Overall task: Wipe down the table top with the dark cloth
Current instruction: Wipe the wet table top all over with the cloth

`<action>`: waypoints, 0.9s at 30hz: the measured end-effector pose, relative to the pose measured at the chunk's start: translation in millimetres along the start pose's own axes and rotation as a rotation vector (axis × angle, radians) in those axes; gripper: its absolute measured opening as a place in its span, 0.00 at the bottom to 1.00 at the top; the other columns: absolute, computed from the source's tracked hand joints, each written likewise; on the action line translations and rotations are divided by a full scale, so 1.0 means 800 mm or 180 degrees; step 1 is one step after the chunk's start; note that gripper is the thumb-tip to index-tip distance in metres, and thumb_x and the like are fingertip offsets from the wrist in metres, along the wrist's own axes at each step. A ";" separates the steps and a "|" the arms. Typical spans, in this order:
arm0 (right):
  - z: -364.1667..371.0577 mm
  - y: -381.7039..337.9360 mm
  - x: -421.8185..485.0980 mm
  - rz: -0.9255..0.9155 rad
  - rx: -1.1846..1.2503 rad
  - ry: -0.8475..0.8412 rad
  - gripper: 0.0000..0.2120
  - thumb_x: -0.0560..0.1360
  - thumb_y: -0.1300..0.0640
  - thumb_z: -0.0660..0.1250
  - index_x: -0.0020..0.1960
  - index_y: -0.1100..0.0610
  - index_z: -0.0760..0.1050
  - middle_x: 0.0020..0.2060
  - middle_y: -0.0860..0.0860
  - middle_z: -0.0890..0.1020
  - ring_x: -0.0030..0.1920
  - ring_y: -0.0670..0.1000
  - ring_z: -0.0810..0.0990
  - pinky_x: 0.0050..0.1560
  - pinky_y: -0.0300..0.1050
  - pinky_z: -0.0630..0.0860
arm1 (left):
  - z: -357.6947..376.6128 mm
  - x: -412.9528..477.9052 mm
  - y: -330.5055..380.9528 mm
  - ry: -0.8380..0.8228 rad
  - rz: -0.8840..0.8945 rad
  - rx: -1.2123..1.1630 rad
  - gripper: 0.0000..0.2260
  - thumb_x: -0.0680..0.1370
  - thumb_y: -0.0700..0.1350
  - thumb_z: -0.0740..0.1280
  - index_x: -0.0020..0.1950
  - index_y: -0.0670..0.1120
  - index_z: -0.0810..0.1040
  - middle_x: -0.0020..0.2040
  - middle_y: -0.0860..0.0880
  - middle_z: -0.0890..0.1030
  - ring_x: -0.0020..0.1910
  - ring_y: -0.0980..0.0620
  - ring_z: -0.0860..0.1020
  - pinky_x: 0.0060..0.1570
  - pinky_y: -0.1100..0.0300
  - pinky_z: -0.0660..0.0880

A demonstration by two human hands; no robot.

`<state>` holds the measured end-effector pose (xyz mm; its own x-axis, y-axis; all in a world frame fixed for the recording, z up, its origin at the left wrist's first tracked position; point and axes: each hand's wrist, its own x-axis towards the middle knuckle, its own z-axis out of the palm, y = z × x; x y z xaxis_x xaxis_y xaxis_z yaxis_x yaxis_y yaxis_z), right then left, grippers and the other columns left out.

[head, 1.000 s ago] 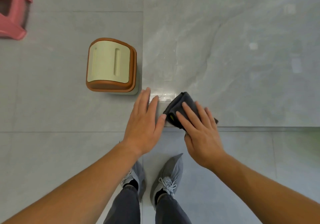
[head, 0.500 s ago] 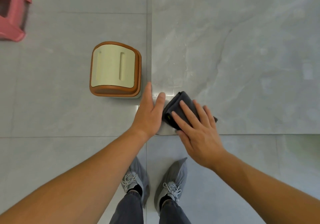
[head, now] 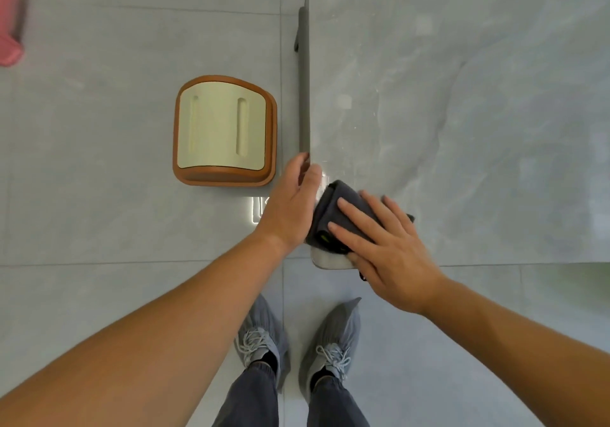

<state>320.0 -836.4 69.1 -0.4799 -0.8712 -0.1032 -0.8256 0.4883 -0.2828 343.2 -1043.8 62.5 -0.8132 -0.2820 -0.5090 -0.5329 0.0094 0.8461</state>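
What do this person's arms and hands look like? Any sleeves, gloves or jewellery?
Both forearms are bare right to the picture's lower edge, with no sleeves in view. The left hand and the right hand wear no gloves, and no rings, watch or bracelet show. Nails look short and unpainted.

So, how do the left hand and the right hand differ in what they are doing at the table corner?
The right hand lies flat on top of the dark cloth, fingers spread, while the left hand touches no cloth from above; it stands on edge beside the cloth. The right hand is over the table top, whereas the left hand sits at the table's left edge, partly over the floor. Both hands are bare and meet at the same near corner.
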 end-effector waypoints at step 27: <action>-0.034 0.087 0.108 0.0919 0.0099 0.0261 0.24 0.83 0.48 0.52 0.79 0.46 0.60 0.80 0.48 0.56 0.80 0.60 0.52 0.76 0.63 0.53 | 0.019 0.054 0.030 0.0112 0.0200 -0.0291 0.33 0.77 0.66 0.59 0.78 0.51 0.58 0.76 0.51 0.66 0.75 0.53 0.64 0.74 0.46 0.62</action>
<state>212.7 -876.5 66.2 -0.7169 -0.6890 -0.1066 -0.6426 0.7123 -0.2822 291.6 -1041.1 58.6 -0.8347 -0.3172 -0.4501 -0.4563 -0.0591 0.8878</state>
